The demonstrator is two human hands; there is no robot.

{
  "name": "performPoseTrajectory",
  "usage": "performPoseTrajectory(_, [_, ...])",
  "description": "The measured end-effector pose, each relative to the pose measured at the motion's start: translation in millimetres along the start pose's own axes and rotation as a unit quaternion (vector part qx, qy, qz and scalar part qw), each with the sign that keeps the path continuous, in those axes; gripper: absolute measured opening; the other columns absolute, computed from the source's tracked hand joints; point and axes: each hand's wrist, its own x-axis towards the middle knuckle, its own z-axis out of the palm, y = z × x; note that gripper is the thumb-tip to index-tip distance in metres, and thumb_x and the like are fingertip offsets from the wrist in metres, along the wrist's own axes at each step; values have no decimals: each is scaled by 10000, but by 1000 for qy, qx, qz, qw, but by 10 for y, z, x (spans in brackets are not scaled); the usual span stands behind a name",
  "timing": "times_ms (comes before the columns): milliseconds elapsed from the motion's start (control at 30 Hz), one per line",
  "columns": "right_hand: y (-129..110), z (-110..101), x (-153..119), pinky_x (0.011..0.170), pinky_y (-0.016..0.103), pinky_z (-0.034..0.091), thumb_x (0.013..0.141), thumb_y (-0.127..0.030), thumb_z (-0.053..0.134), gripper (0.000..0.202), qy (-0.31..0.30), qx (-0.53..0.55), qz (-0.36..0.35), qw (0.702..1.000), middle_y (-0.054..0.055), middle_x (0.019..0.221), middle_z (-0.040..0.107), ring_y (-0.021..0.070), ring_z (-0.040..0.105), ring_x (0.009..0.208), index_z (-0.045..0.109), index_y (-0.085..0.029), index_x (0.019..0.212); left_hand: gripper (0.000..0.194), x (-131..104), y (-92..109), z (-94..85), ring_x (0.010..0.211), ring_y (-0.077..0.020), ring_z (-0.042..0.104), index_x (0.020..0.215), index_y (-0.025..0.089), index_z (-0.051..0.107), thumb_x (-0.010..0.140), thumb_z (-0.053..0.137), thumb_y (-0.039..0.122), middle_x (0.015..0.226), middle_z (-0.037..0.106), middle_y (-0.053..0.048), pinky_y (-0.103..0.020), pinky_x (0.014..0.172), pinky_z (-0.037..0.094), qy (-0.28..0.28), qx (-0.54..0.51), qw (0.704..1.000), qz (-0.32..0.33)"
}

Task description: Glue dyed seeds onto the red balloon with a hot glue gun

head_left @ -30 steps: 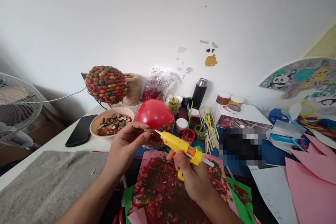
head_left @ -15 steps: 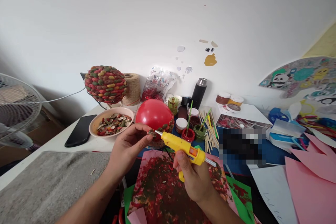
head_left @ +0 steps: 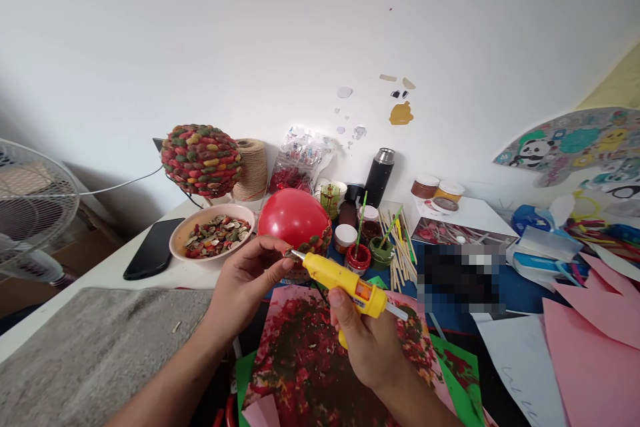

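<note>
Between thumb and forefinger, my left hand (head_left: 253, 275) pinches a small painted shell piece (head_left: 289, 253), probably a nut shell. My right hand (head_left: 367, 340) is wrapped round the handle of a yellow glue gun (head_left: 345, 281), a clear glue stick (head_left: 397, 310) poking out of its back. The metal nozzle (head_left: 298, 255) meets or nearly meets the shell piece. Just behind them sits a red balloon (head_left: 294, 217) with painted shells (head_left: 316, 245) round its lower part; my left hand hides some of it. A bowl (head_left: 176, 245) of loose shell pieces (head_left: 215, 237) stands to the left.
A shell-covered ball (head_left: 201, 161) stands by a twine spool (head_left: 251, 170). Paint jars (head_left: 358, 257) with brushes, wooden sticks (head_left: 400, 267) and a black flask (head_left: 380, 177) are behind. Paint-stained paper (head_left: 320, 360) lies beneath my hands, a phone (head_left: 153, 250) and grey cloth (head_left: 105, 340) leftward.
The glue gun has shifted slightly left, bringing its nozzle up to the shell piece. My left hand has stayed almost still.
</note>
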Motion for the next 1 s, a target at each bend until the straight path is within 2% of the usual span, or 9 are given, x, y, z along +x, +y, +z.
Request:
performPoseTrajectory(467, [-25,4,5,426,259,349,1058,-735,521,617,-1,-12,23,1000,-41,551,451,132,425,459,526,-249,677,263,1,0,13,746,-176,786,937,185,811,811,966,356,867,820,-43,-261,716,676,6,12,1000,2])
performPoseTrajectory(800, [-7,17,9,427,253,345,1073,-682,540,580,0,-8,12,1000,-48,558,445,125,419,461,519,-247,689,261,-1,-7,11,735,-164,783,948,190,814,817,964,359,866,820,-33,-267,734,689,3,6,1000,-9])
performPoseTrajectory(1000, [-3,12,-9,435,257,354,1071,-661,551,567,4,-14,17,1000,-47,558,446,131,424,469,517,-249,683,277,-6,-5,13,790,-196,809,946,185,810,817,962,377,883,828,-47,-290,760,697,3,10,1000,-15])
